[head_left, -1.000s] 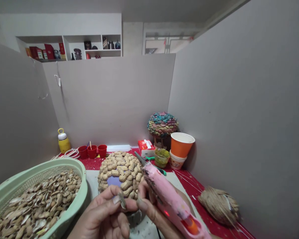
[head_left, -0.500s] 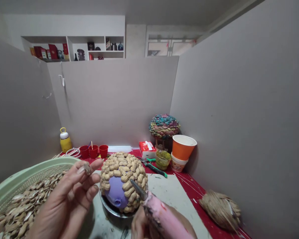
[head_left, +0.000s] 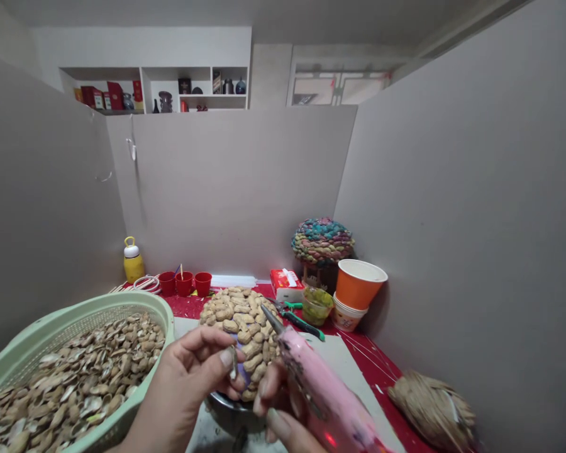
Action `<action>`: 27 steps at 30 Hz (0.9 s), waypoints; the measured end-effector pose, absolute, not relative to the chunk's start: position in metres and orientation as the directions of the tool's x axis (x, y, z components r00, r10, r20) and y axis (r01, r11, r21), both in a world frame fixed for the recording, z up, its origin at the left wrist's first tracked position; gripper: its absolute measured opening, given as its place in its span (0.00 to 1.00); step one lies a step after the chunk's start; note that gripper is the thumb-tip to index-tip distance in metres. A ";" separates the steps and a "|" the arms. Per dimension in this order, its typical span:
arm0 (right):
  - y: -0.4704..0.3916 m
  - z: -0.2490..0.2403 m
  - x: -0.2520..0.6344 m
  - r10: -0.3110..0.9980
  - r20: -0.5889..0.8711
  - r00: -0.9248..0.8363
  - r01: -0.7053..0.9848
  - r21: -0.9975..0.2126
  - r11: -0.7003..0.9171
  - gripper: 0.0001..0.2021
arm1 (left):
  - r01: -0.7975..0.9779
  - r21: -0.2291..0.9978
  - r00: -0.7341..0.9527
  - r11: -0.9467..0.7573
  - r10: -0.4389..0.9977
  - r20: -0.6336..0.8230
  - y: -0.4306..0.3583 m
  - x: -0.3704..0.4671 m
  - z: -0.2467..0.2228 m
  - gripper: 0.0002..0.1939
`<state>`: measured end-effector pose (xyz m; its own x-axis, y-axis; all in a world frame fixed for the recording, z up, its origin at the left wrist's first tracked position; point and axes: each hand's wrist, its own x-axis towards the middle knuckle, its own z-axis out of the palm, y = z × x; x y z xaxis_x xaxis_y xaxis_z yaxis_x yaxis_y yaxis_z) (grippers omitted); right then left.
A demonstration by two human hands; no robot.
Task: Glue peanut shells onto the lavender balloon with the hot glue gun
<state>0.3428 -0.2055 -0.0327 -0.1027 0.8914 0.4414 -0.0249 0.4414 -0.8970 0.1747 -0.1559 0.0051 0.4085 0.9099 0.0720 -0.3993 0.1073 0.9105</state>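
A ball covered in peanut shells point(head_left: 236, 308) rests in a metal bowl point(head_left: 231, 402), with a patch of purple surface partly showing between the hands. In front of its left side, my left hand point(head_left: 200, 371) pinches a small piece of peanut shell point(head_left: 234, 363) between thumb and fingers. My right hand point(head_left: 287, 402) is wrapped round a pink glue gun point(head_left: 321, 384), whose dark nozzle points up and left over the ball's right side. A red light glows on the gun's body.
At left stands a green basket point(head_left: 167, 314) of peanut shells. Behind are red cups point(head_left: 183, 284), green-handled pliers point(head_left: 304, 325), a tissue pack point(head_left: 286, 286), a tub point(head_left: 317, 306), an orange paper bucket point(head_left: 358, 286) and a colourful domed piece point(head_left: 321, 241). A fibre bundle point(head_left: 431, 406) lies right.
My left hand has moved right, in front of the ball, and its fingers have closed more on the shell piece. The view has shifted left, uncovering more of the basket.
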 end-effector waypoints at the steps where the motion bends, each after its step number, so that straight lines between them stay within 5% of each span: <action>1: -0.207 -0.029 0.342 0.895 0.435 -0.095 -0.062 -0.900 0.431 0.10 | -0.367 0.927 0.414 0.081 0.907 0.084 -0.157 0.175 0.002 0.13; 10: -0.205 -0.028 0.339 0.922 0.387 -0.012 -0.094 -0.919 0.384 0.12 | -0.214 0.964 0.420 -0.160 0.875 0.239 -0.165 0.177 -0.018 0.06; 15: -0.208 -0.019 0.340 0.951 0.307 -0.043 -0.083 -0.949 0.303 0.14 | -0.209 0.972 0.441 -0.109 0.876 0.193 -0.164 0.178 -0.022 0.09; 21: -0.211 -0.008 0.341 0.966 0.250 -0.061 -0.012 -0.968 0.250 0.15 | -0.225 0.963 0.276 -0.149 0.938 0.209 -0.171 0.182 -0.023 0.11; 27: -0.211 -0.005 0.345 0.982 0.171 -0.079 0.033 -0.984 0.174 0.14 | -0.281 0.960 0.368 0.013 0.925 0.095 -0.172 0.182 -0.016 0.12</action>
<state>0.3449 -0.2110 -0.0054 -0.0788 0.9822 0.1708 0.0331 0.1738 -0.9842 0.1816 -0.1715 -0.0157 0.3681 0.9249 0.0954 -0.2807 0.0127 0.9597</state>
